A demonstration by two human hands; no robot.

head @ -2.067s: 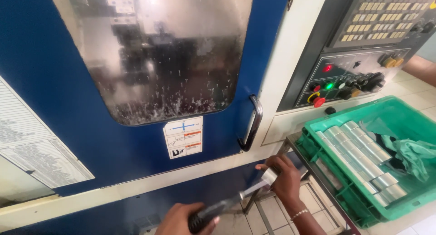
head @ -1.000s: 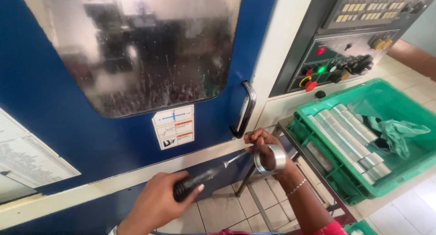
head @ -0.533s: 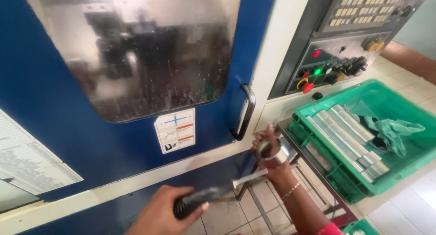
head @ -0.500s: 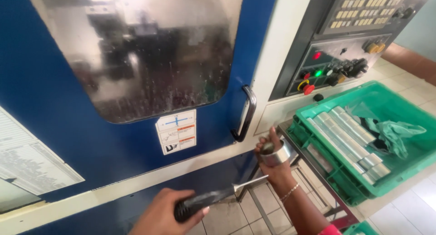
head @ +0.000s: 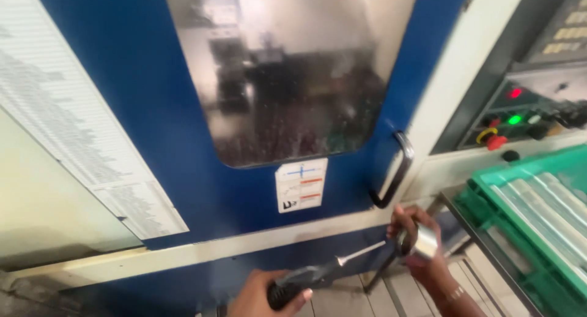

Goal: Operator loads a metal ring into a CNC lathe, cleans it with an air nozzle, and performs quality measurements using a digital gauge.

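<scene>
Short metal cylinder (head: pixel 423 242), gripped in right hand (head: pixel 419 246) below blue door handle (head: pixel 394 170); black-handled air gun (head: pixel 318 274), left hand (head: pixel 269 292) closed on grip, nozzle pointing right at cylinder, just short of it.

Both hands work in the narrow gap low in front of the closed blue machine door (head: pixel 153 109), which blocks all passage forward. The black curved door handle (head: pixel 394 170) juts out just above the right hand (head: pixel 422 246). To the right, the green plastic crate (head: pixel 538 231) on its dark metal stand (head: pixel 455 210) walls off that side. Below, the tiled floor (head: pixel 367 295) lies open between the hands.
</scene>
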